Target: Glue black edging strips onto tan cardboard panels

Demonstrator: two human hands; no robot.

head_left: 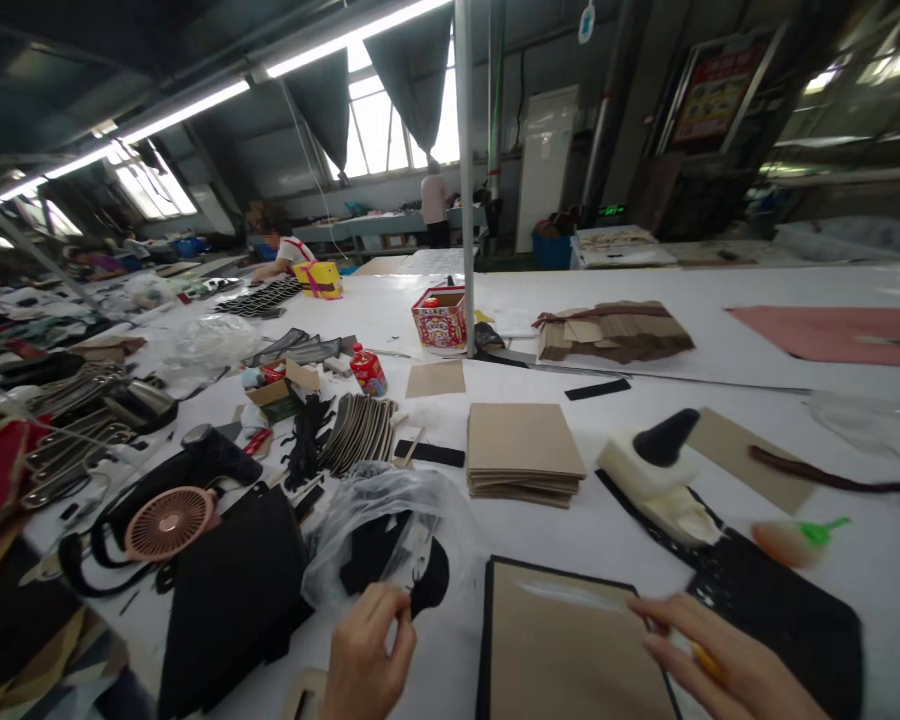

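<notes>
My left hand [366,655] is low in the middle, fingers pinched on the edge of a clear plastic bag [390,530] that holds dark pieces. My right hand [727,660] is at the lower right, fingers stretched over the right edge of a brown card panel with a black border [570,650]; a thin yellow thing shows under the fingers, too blurred to name. A cream iron with a black handle [656,470] lies just beyond the right hand on a black mat [787,610]. A stack of brown card squares [521,450] sits behind the panel.
A pink hand fan [169,522] and black fabric pieces [232,590] lie at the left. Farther back are a fanned pile of dark strips [356,430], a red bottle [367,370], a red box [441,316] by a metal pole [465,180], and folded brown cards [615,332]. People work at far tables.
</notes>
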